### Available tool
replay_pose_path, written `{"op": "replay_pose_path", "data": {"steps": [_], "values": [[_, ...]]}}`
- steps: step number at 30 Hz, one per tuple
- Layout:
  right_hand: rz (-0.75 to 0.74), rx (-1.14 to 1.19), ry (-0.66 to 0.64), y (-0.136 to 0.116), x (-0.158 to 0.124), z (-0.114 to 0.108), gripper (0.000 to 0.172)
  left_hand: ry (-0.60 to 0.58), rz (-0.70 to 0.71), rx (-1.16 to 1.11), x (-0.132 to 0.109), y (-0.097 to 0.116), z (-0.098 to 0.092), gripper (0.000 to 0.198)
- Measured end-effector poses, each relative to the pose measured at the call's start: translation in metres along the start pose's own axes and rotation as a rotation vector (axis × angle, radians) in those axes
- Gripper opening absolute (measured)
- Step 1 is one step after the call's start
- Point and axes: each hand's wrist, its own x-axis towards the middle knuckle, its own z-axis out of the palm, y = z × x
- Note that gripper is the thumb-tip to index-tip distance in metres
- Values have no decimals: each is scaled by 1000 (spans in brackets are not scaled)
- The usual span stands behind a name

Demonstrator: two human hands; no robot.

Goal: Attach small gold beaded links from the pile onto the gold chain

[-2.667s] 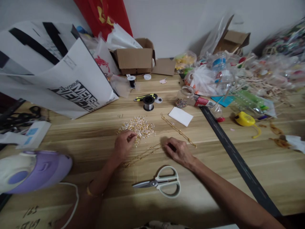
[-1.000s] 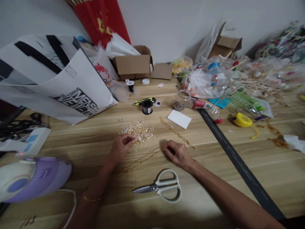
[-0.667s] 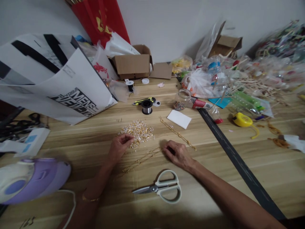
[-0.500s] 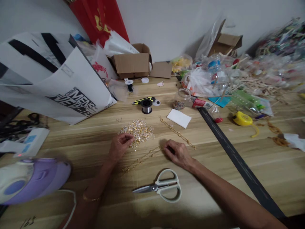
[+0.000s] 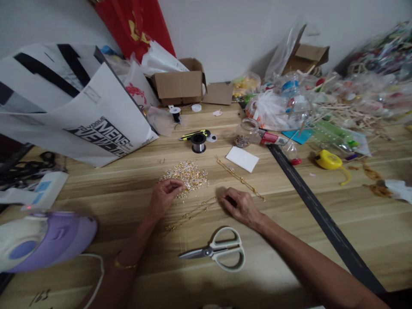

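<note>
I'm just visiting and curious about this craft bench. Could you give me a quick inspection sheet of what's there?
Surface: wooden table, bare wood around the hands.
Job's things: pile of small gold pieces; gold chain; scissors on the near side.
Clutter: wire spool, utility knife, white card, bead jar, yellow tape measure, plastic bags.
Hands: left hand with fingertips together at the pile's near edge; right hand curled, resting by the chain.
Cables: white cord beside a purple appliance.
Surroundings: printed white bag, cardboard box, white wall.

Scissors (image 5: 219,251), a wire spool (image 5: 198,142) and a tape measure (image 5: 328,159) lie about.
</note>
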Motion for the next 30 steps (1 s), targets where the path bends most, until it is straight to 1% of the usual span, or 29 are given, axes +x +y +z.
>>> {"op": "replay_pose_path", "data": {"steps": [5, 10, 16, 23, 26, 30], "values": [[-8, 4, 1, -1, 1, -1, 12, 7, -71, -56, 0, 9, 0, 23], [-3, 0, -6, -2, 1, -2, 11, 10, -99, -85, 0, 11, 0, 26], [-6, -19, -2, 0, 1, -1, 12, -7, -60, -91, 0, 7, 1, 25], [5, -19, -8, 0, 0, -1, 14, -8, -9, -34, 0, 0, 1, 22], [16, -9, -13, -1, 1, -1, 15, 10, 5, -4, -1, 1, 2, 23], [47, 40, -13, -2, 1, -3, 13, -13, 7, 11, -2, 3, 3, 21]]}}
